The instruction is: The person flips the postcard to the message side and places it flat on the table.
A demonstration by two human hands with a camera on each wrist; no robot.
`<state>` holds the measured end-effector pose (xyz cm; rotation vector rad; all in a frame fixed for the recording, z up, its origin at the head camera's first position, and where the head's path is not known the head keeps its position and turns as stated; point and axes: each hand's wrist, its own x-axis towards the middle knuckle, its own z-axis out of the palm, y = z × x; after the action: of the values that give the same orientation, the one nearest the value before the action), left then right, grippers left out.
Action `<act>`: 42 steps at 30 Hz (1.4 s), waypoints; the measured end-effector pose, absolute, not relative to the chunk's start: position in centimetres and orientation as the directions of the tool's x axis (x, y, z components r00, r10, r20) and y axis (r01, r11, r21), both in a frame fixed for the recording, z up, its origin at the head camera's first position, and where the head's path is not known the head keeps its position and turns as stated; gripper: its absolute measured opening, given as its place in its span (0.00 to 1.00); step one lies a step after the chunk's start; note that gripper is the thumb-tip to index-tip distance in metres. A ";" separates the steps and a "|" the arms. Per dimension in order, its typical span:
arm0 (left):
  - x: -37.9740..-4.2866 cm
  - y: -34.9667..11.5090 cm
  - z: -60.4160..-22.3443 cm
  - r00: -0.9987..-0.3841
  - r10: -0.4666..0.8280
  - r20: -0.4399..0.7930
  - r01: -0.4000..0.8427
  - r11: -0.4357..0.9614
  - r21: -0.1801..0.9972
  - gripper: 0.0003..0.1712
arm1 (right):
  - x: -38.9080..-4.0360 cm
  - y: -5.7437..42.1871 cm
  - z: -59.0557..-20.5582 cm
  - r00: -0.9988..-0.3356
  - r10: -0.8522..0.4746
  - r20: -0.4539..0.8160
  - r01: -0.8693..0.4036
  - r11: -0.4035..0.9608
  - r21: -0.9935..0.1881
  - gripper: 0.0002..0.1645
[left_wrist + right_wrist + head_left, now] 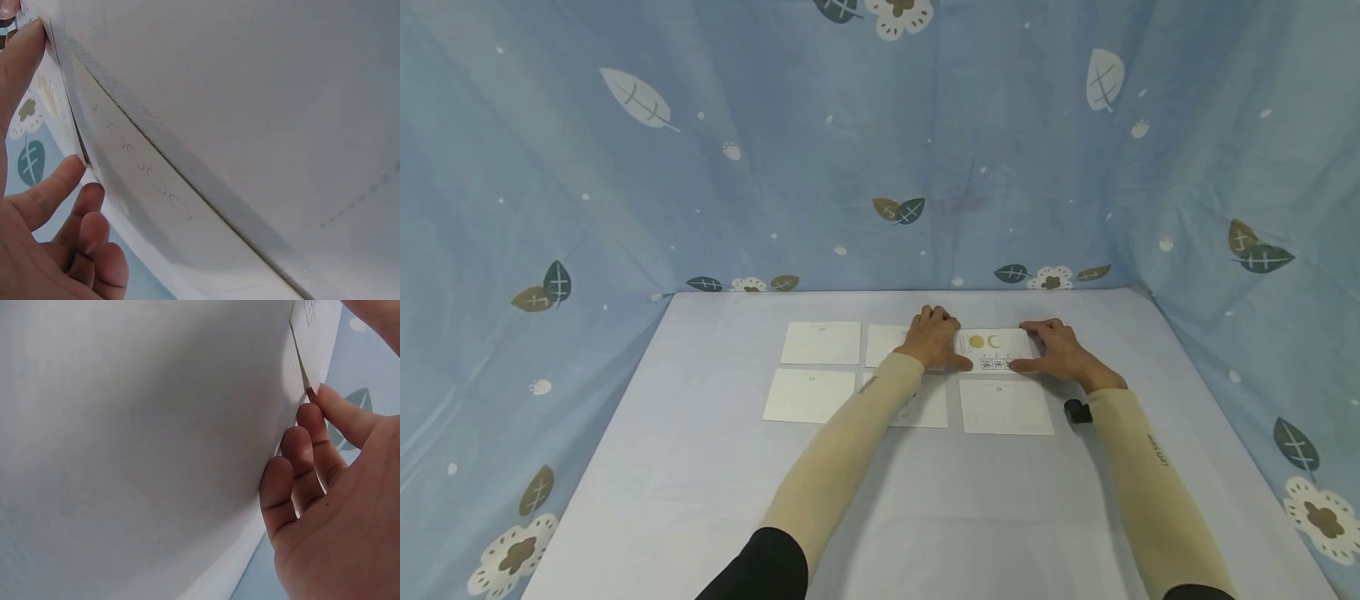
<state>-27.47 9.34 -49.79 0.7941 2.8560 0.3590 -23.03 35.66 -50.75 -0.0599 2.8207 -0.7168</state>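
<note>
A white card printed with a yellow sun and a moon (995, 342) lies at the right end of the back row. My left hand (931, 340) holds its left side, thumb at the near corner and index finger at the far one. At the opposite side, my right hand (1058, 350) grips the right corners with thumb and index finger. The other fingers curl loosely; in the right wrist view their tips rest on the cloth by the card's corner. A card with a row of ovals (147, 181) shows beside the left hand in the left wrist view.
Paler cards lie in two rows: a back-left card (822, 343), a front-left card (808, 396) and a front-right card (1006, 408). Two middle cards are partly covered by my left arm. A white cloth (700, 467) covers the table, with blue patterned curtain (790, 167) around it.
</note>
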 end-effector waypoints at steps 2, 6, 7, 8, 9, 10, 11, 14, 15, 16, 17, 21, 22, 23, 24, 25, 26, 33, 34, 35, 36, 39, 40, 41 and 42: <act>-27.4 9.4 -49.8 -0.850 0.520 -0.084 0.481 0.831 0.280 0.47 | -23.0 35.7 -50.8 -0.973 -0.092 -0.211 0.024 0.872 -0.489 0.60; -27.3 9.3 -49.9 -0.859 0.505 -0.082 0.459 0.831 0.316 0.47 | -23.0 35.7 -50.9 -0.974 -0.092 -0.207 0.026 0.863 -0.505 0.61; -27.2 9.3 -49.9 -0.861 0.502 -0.076 0.454 0.828 0.329 0.47 | -23.0 35.8 -50.9 -0.975 -0.092 -0.203 0.024 0.863 -0.504 0.61; -27.2 9.3 -49.9 -0.864 0.499 -0.070 0.449 0.825 0.344 0.47 | -22.9 35.8 -51.0 -0.975 -0.093 -0.200 0.021 0.863 -0.504 0.61; -27.1 9.3 -50.0 -0.866 0.496 -0.067 0.443 0.823 0.356 0.47 | -22.9 35.8 -51.0 -0.976 -0.093 -0.196 0.019 0.862 -0.506 0.61; -27.1 9.3 -50.0 -0.869 0.492 -0.061 0.438 0.820 0.369 0.47 | -22.9 35.8 -51.0 -0.977 -0.095 -0.193 0.016 0.861 -0.508 0.61; -27.0 9.3 -50.1 -0.872 0.487 -0.057 0.433 0.818 0.379 0.47 | -22.9 35.8 -51.0 -0.977 -0.097 -0.190 0.014 0.859 -0.512 0.61; -26.9 9.3 -50.2 -0.878 0.476 -0.042 0.420 0.810 0.409 0.46 | -22.7 35.8 -51.0 -0.978 -0.106 -0.178 0.002 0.854 -0.520 0.61; -26.8 9.3 -50.2 -0.879 0.475 -0.039 0.418 0.807 0.418 0.46 | -22.7 35.8 -50.9 -0.979 -0.106 -0.176 0.002 0.852 -0.524 0.61; -26.8 9.3 -50.2 -0.880 0.475 -0.035 0.416 0.803 0.426 0.46 | -22.7 35.8 -50.9 -0.979 -0.108 -0.174 -0.001 0.850 -0.526 0.61; -26.7 9.3 -50.2 -0.880 0.474 -0.031 0.416 0.800 0.433 0.46 | -22.6 35.7 -50.9 -0.979 -0.107 -0.170 0.000 0.847 -0.532 0.61; -26.6 9.5 -50.1 -0.880 0.475 -0.009 0.417 0.782 0.464 0.46 | -22.5 35.5 -50.7 -0.984 -0.108 -0.145 -0.007 0.825 -0.565 0.59; -26.6 9.5 -50.0 -0.881 0.473 -0.005 0.415 0.778 0.471 0.46 | -22.5 35.5 -50.7 -0.985 -0.106 -0.138 -0.008 0.819 -0.573 0.58; -26.6 9.6 -50.0 -0.882 0.470 -0.002 0.412 0.775 0.479 0.47 | -22.4 35.5 -50.7 -0.986 -0.104 -0.128 -0.010 0.813 -0.583 0.57; -26.5 9.6 -50.0 -0.884 0.468 -0.001 0.409 0.773 0.485 0.47 | -22.4 35.5 -50.6 -0.988 -0.099 -0.122 -0.008 0.807 -0.591 0.55; -26.5 9.7 -50.0 -0.884 0.467 -0.004 0.405 0.771 0.492 0.47 | -22.3 35.6 -50.5 -0.989 -0.091 -0.116 -0.004 0.801 -0.599 0.54; -26.4 9.8 -50.0 -0.885 0.465 -0.007 0.400 0.769 0.499 0.47 | -22.2 35.6 -50.4 -0.990 -0.082 -0.113 0.004 0.796 -0.606 0.52; -26.0 10.2 -50.1 -0.898 0.440 0.015 0.384 0.765 0.517 0.52 | -21.5 36.1 -49.8 -0.993 -0.050 -0.106 0.025 0.790 -0.612 0.45; -25.9 10.2 -50.1 -0.899 0.437 0.015 0.382 0.767 0.515 0.53 | -21.5 36.2 -49.8 -0.993 -0.051 -0.106 0.025 0.791 -0.612 0.46; -25.9 10.2 -50.2 -0.900 0.435 0.016 0.380 0.768 0.516 0.54 | -21.4 36.2 -49.8 -0.993 -0.046 -0.109 0.031 0.789 -0.614 0.47; -25.9 10.2 -50.2 -0.900 0.436 0.016 0.381 0.768 0.515 0.55 | -21.4 36.2 -49.8 -0.993 -0.043 -0.110 0.034 0.789 -0.614 0.48; -25.7 10.1 -50.1 -0.899 0.438 0.018 0.380 0.760 0.526 0.51 | -21.2 36.3 -49.7 -0.994 -0.047 -0.102 0.026 0.784 -0.620 0.49; -25.7 10.0 -50.1 -0.898 0.440 0.023 0.384 0.756 0.531 0.48 | -21.1 36.4 -49.7 -0.994 -0.047 -0.100 0.026 0.782 -0.623 0.49; -25.6 10.0 -50.2 -0.896 0.442 0.028 0.387 0.749 0.538 0.45 | -21.0 36.5 -49.6 -0.994 -0.044 -0.098 0.027 0.776 -0.630 0.48; -25.6 9.9 -50.2 -0.896 0.443 0.034 0.388 0.742 0.547 0.41 | -21.0 36.6 -49.6 -0.995 -0.043 -0.094 0.026 0.771 -0.636 0.48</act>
<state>-25.59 9.92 -50.15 0.6792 2.8397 0.8593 -20.98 36.59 -49.59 -0.0140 2.8590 -1.0290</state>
